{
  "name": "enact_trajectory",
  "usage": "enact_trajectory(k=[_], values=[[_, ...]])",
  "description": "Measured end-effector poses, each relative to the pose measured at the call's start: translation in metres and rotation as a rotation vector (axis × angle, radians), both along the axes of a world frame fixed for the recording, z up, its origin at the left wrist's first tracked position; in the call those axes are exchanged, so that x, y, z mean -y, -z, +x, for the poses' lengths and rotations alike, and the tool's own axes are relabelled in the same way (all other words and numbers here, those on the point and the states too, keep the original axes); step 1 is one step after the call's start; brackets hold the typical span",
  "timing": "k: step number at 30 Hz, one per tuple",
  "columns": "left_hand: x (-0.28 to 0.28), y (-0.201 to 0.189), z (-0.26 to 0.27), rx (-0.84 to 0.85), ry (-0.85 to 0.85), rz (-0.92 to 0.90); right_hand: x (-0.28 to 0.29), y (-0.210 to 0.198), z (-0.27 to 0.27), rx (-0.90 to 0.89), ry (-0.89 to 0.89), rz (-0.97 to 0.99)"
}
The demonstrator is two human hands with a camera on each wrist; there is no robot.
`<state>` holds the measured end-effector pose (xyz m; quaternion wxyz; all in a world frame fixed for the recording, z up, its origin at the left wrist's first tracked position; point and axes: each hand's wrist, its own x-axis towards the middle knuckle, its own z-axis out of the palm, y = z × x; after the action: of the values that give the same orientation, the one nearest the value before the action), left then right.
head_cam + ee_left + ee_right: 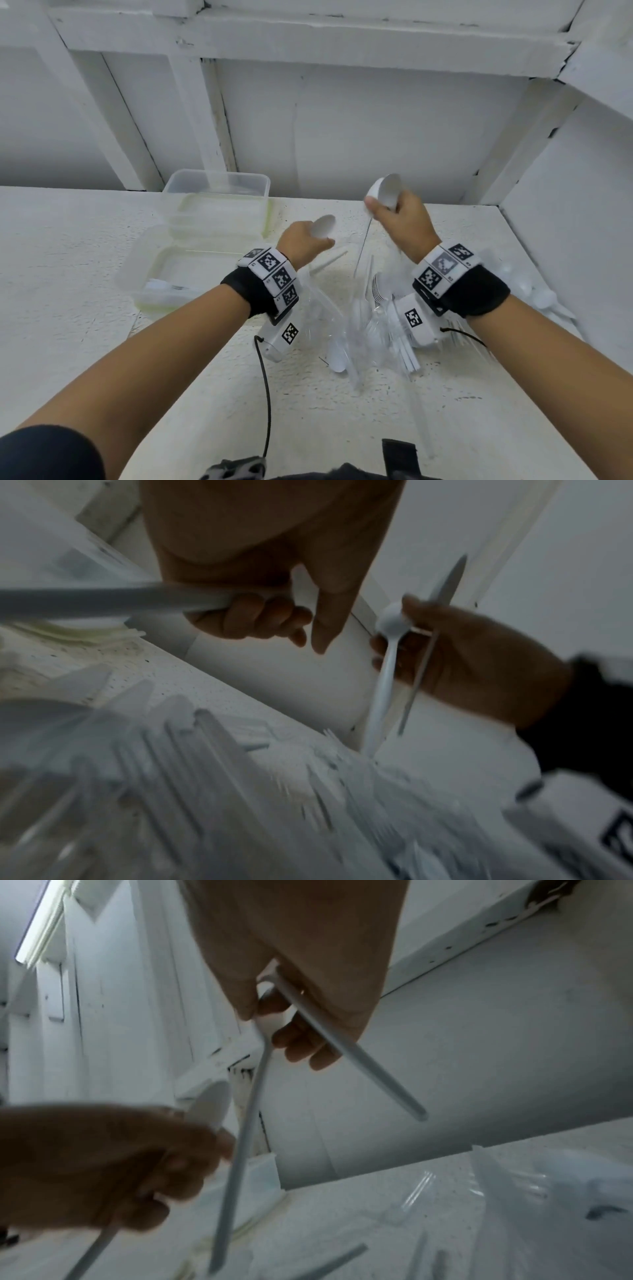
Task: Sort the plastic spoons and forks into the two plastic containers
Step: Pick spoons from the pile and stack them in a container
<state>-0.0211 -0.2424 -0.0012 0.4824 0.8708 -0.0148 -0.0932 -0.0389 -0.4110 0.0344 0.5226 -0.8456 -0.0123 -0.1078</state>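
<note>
Spoons: one white spoon (323, 226) gripped in left hand (301, 245), two spoons (385, 190) gripped in right hand (402, 222), handles splaying downward. Near container (137, 270) at left holds a few white utensils, kind unclear; far container (215, 185) behind it looks empty. Both hands raised above loose cutlery pile (373, 318) on white table (68, 308), fingers curled round handles.

We see white spoons (385, 192), clear containers (219, 202) with pale green rims, and black-and-white checkered wristbands (274, 274).
</note>
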Motion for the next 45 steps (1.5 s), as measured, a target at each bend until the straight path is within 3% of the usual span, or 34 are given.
enact_trajectory(k=[3,7,14,20,27,32,37,45], values=[[0.018,0.009,-0.006,-0.065,0.186,0.294,0.005,-0.007,-0.002,0.016,-0.001,0.204],[0.04,0.021,-0.011,-0.052,0.336,0.505,0.008,-0.003,-0.006,-0.012,-0.039,0.146],[0.059,0.023,-0.006,0.105,0.392,0.458,0.016,0.006,-0.01,-0.032,-0.029,0.019],[0.071,0.03,-0.006,0.0,0.426,0.499,0.021,0.011,-0.014,-0.131,-0.035,-0.004],[0.069,0.035,0.001,0.002,0.396,0.489,0.021,0.011,-0.018,-0.149,0.004,-0.046],[0.069,0.038,0.003,-0.053,0.404,0.656,0.022,0.014,-0.018,-0.195,0.026,-0.089],[0.07,0.039,0.005,-0.131,0.358,0.596,0.026,0.019,-0.021,-0.246,0.023,-0.13],[0.067,0.041,0.006,-0.106,0.342,0.57,0.032,0.023,-0.023,-0.294,0.015,-0.148]])
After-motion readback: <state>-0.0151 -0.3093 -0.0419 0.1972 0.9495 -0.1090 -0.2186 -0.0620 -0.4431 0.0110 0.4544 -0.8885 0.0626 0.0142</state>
